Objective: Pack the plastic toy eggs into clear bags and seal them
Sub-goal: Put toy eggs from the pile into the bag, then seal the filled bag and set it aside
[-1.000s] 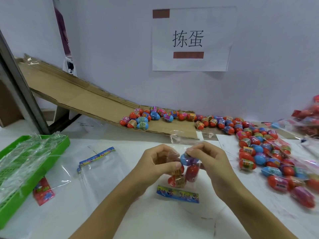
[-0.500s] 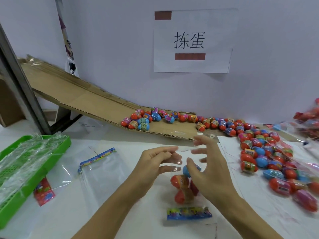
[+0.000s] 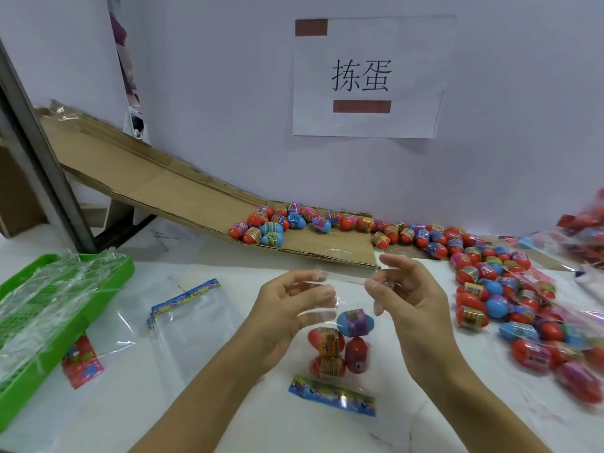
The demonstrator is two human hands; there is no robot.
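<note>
- The clear bag [image 3: 340, 348] lies on the white table [image 3: 228, 403] between the two forearms, with four toy eggs [image 3: 340, 349] bunched in its middle.
- Its long axis runs from near to far: the printed header strip [image 3: 331, 394] sits at the near end, and the open mouth points away, up toward the hands.
- The left hand [image 3: 287, 308] pinches the left corner of the mouth film between thumb and fingertips.
- The right hand [image 3: 408, 295] pinches the right corner the same way, its other fingers spread loosely.
- Both hands sit directly above the eggs, about equally near; sealing looks to turn on folding this stretched flap down toward the eggs.
- Loose eggs [image 3: 490, 289] lie to the right, empty bags [image 3: 189, 318] to the left.
</note>
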